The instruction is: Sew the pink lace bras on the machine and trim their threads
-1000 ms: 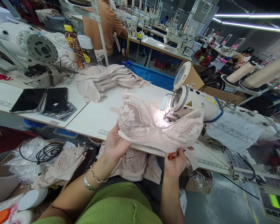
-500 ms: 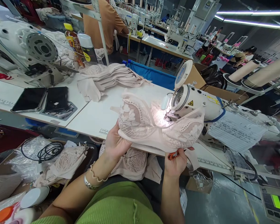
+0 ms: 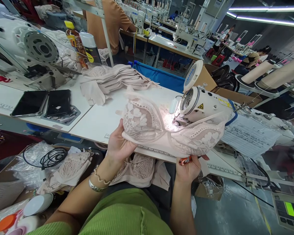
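Observation:
A pale pink lace bra (image 3: 161, 129) is stretched out in front of the white sewing machine (image 3: 205, 106), lit by the machine's lamp. My left hand (image 3: 117, 147) grips its left cup from below, fingers closed on the fabric. Its lower right edge is pinched by my right hand (image 3: 189, 166), which also holds a small orange-handled snipper (image 3: 185, 160). More lace pieces (image 3: 137, 171) lie on my lap under the table edge.
A stack of beige bra pieces (image 3: 112, 81) lies on the white table (image 3: 100, 120). Two dark tablets (image 3: 42, 102), bottles (image 3: 75, 42) and another machine (image 3: 26, 52) are to the left. A paper sheet (image 3: 250, 135) sits right. A person in an orange shirt (image 3: 110, 23) works behind.
Both hands have spread the bra wider and flatter, its right cup moving right and a little down; my left hand shifted slightly up.

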